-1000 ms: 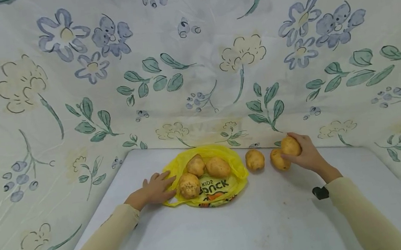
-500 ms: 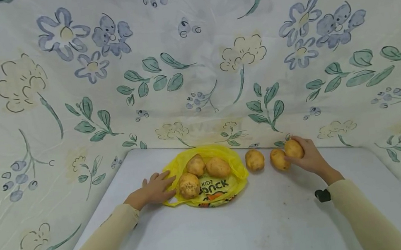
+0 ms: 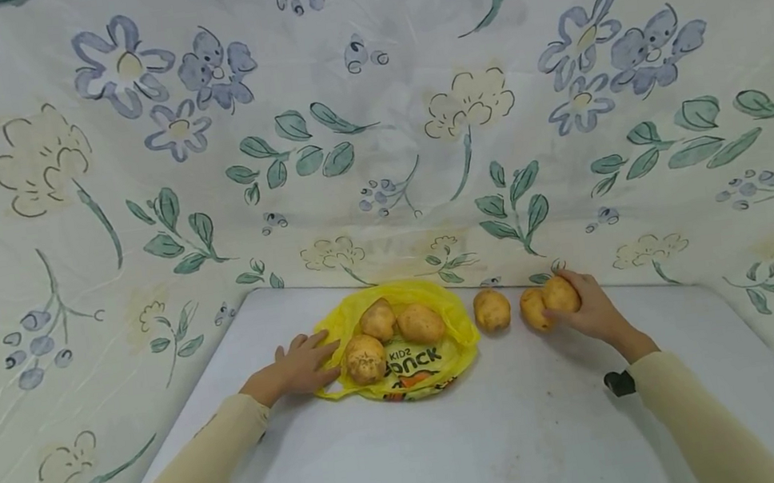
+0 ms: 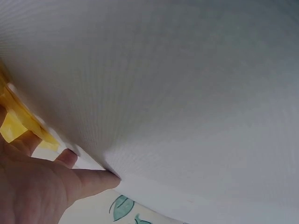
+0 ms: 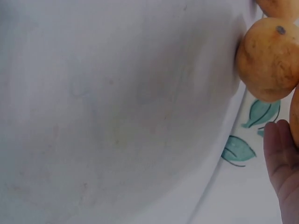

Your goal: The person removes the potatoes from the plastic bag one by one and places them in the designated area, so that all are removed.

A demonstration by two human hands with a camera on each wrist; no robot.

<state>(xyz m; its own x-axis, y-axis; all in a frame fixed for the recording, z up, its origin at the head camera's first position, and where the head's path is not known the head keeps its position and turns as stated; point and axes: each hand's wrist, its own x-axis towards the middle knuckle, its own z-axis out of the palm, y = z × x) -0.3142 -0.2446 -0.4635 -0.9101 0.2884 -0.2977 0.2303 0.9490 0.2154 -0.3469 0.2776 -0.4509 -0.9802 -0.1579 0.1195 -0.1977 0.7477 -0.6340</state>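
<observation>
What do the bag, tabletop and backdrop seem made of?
Bag: thin plastic film, slightly glossy; it crinkles and bears print.
Tabletop: smooth, low-sheen white, perhaps laminate; flat, with faint marks, but the look leaves it open.
Backdrop: floral-printed sheet, probably vinyl or coated fabric; soft sheen and creases.

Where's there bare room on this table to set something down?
The table is free, bar faint marks, between the two sleeves, nearer than the yellow bag, and right of the right hand. Its far side is crowded: bag, left hand, potatoes.
</observation>
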